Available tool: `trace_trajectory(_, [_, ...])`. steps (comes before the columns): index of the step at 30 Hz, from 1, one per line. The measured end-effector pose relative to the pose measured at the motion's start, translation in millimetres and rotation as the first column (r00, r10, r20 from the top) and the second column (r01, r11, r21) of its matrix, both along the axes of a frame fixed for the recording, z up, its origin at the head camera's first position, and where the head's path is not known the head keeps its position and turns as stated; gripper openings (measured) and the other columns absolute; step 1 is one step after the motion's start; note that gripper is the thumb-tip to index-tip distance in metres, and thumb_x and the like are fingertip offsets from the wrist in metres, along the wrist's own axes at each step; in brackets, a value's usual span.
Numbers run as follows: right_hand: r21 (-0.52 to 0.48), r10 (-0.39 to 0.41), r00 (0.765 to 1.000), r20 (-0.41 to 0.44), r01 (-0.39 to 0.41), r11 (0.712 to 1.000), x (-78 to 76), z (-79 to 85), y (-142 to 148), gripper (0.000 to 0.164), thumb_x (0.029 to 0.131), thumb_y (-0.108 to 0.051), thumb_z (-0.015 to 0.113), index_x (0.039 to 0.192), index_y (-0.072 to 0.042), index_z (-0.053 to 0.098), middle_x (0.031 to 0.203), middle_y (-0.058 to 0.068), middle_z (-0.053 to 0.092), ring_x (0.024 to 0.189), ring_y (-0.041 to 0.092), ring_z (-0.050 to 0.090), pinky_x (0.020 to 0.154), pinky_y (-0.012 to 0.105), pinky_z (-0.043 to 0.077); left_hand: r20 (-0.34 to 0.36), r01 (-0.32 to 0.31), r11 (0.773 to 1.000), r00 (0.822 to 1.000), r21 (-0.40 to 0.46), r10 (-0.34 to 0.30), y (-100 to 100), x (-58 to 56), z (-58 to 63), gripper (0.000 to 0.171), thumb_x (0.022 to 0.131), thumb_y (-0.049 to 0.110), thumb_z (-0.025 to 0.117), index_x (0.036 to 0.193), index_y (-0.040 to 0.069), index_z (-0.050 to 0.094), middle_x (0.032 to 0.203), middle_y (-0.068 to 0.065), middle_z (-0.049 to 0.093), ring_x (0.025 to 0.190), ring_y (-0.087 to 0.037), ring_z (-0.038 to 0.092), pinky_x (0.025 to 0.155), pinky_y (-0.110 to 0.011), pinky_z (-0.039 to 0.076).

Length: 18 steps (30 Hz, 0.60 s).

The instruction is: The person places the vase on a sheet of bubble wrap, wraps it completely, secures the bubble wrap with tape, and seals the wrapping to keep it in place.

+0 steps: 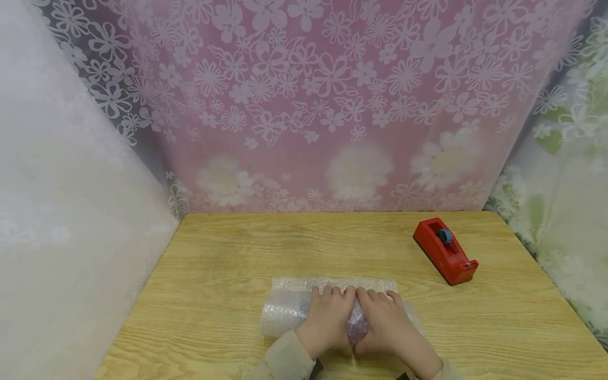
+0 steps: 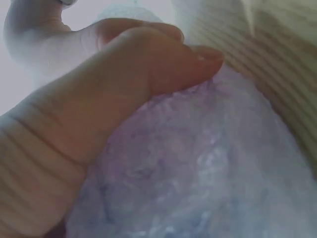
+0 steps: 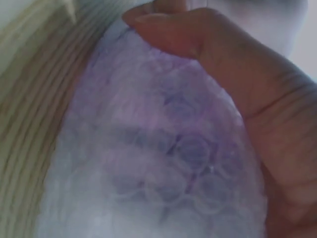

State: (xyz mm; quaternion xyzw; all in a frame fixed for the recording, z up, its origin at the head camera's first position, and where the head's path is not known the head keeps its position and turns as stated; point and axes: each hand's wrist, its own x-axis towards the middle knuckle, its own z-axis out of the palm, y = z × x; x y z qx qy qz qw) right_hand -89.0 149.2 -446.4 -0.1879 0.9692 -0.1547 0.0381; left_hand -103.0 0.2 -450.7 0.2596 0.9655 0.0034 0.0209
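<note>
A roll of clear bubble wrap [image 1: 282,316] lies crosswise near the front of the table, its flat far edge spread beyond the fingers. Something purple and bluish shows through the plastic, its kind blurred by the bubbles. My left hand [image 1: 330,319] and right hand [image 1: 387,319] grip the wrapped bundle side by side at its middle, fingers over the top, thumbs on the near side. Between them a purple stretch of the bundle [image 1: 356,323] is visible. Up close, the left thumb [image 2: 124,74] presses on the plastic, and so does the right thumb [image 3: 198,37].
At the back right of the wooden table [image 1: 228,253] stands a red tape dispenser [image 1: 444,253] with a small roll of tape in it. A pink flowered curtain [image 1: 309,132] hangs behind the table, with pale cloth [image 1: 62,211] at the left side.
</note>
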Motion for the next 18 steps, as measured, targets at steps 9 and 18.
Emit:
trace_trajectory(9, [-0.023, 0.084, 0.996, 0.037, -0.083, 0.996, -10.0, -0.6, 5.5, 0.097, 0.045, -0.045, 0.090, 0.124, -0.002, 0.055, 0.103, 0.009, 0.064, 0.091, 0.027, 0.061, 0.080, 0.058, 0.048, 0.074, 0.006, 0.999, 0.997, 0.037, -0.009, -1.9, -7.2, 3.1, 0.097, 0.041, 0.051, 0.095, 0.121, 0.019, 0.052, 0.101, -0.005, 0.067, 0.097, -0.023, 0.061, 0.086, -0.053, 0.046])
trace_trajectory(18, [-0.027, 0.082, 0.995, 0.060, -0.080, 0.996, -12.3, 0.0, 5.8, 0.097, 0.046, -0.045, 0.091, 0.126, -0.003, 0.054, 0.104, 0.006, 0.063, 0.093, 0.024, 0.059, 0.078, 0.058, 0.047, 0.087, 0.005, 0.999, 0.996, 0.047, -0.009, -1.3, -8.8, 4.3, 0.094, 0.042, 0.052, 0.095, 0.119, 0.018, 0.053, 0.099, -0.005, 0.067, 0.096, -0.023, 0.061, 0.084, -0.052, 0.046])
